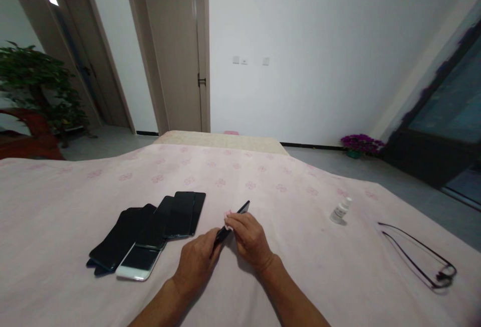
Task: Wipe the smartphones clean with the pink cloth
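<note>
A dark phone (pixel 222 233), tilted up on its edge, is in my left hand (pixel 197 259), whose fingers are wrapped round its lower end. My right hand (pixel 248 239) pinches a small pink cloth (pixel 228 220) against the phone's upper part. Left of my hands, several dark phones (pixel 180 215) lie overlapping on the pink flowered cloth cover (pixel 293 247). One phone with a white lower edge (pixel 137 263) lies nearest me in that group.
A small white bottle (pixel 340 210) stands on the right, and black-framed glasses (pixel 421 257) lie beyond it toward the right edge. Past the covered surface are a door (pixel 175 56), a leafy plant (pixel 33 76) and purple flowers (pixel 361 143).
</note>
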`<state>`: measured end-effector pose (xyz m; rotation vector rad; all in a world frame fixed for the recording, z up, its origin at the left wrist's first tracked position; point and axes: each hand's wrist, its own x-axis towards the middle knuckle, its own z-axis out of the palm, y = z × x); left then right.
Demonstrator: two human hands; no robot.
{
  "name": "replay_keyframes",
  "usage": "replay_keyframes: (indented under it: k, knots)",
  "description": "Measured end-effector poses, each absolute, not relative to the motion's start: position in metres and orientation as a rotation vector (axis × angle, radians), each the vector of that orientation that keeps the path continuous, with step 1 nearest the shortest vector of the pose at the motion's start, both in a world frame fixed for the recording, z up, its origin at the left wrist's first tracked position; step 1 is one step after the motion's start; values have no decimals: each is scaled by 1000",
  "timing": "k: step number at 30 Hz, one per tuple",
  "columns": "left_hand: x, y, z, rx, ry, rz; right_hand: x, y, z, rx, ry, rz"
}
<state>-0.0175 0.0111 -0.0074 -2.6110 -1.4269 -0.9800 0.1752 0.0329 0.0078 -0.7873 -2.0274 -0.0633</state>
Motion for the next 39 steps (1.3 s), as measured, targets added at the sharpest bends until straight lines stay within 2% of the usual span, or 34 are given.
replay_keyframes:
  k: [5, 10, 15, 21, 24, 30, 34, 39]
  knots:
    - [-18, 10, -5, -2643, -1409, -976, 198, 48, 4, -1013, -1818, -117]
    - [-22, 12, -7, -2623, -1379, -1106, 200, 45, 4, -991, -1846, -101]
    - [-31, 17, -7, -2537, -1409, -1500, 193, 39, 16, -967, -1904, -46]
    - [-32, 24, 4, -2314, -1843, -2113, 188, 32, 40, -1121, -1994, 136]
    - [-30, 28, 15, -2124, -1991, -2436, 179, 28, 45, -1245, -1967, 324]
    - [-24, 30, 22, -2028, -2127, -2968, 158, 33, 20, -1383, -1548, 1005]
    - [-12, 24, 15, -2286, -2188, -2917, 153, 37, 2, -1295, -1239, 1181]
    - [1, 21, 9, -2511, -2158, -2847, 174, 41, 1, -1303, -1298, 1307]
